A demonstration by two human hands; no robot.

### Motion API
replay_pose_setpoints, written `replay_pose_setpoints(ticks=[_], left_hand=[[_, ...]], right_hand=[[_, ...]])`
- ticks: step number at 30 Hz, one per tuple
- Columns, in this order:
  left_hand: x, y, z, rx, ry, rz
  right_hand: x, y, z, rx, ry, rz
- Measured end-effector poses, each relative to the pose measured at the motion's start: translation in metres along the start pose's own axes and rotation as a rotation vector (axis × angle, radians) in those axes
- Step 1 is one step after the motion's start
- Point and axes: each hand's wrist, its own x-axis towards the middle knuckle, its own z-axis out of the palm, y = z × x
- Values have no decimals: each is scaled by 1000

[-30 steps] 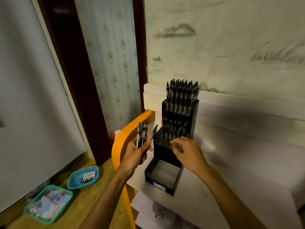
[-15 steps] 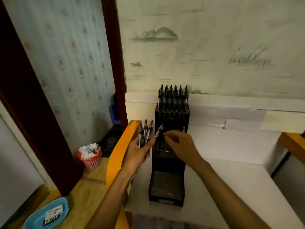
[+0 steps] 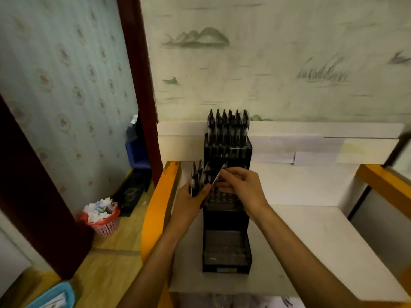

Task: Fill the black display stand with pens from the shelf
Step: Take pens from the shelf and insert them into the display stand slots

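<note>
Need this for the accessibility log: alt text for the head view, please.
A person's left hand holds a bunch of pens while the right hand pinches one pen from it, over the middle tier of a black display stand. The stand's top tier is full of pens; its lowest tier is empty. It stands on a white shelf.
</note>
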Motion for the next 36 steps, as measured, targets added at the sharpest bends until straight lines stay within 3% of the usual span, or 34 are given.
replay_pose_setpoints(ticks=[4,7,15,20,30,36], left_hand=[[10,-14,-13,89,41,-18],[13,-20,-20,77,81,-85],[16,-13,-16,-73,129,-166],[15,-6,-15,-107,49,-67],[21,-7,-16,23,178,73],[19,-7,-15,-163,82,-67]], right_hand=[[9,-1,0,-257,190,-218],[14,2,1,-499,207,-348],[22,8,12,-583,185,-388],[26,12,15,-704,128,-406],[27,14,21,-904,61,-434],[26,22,26,-1045,-39,-346]])
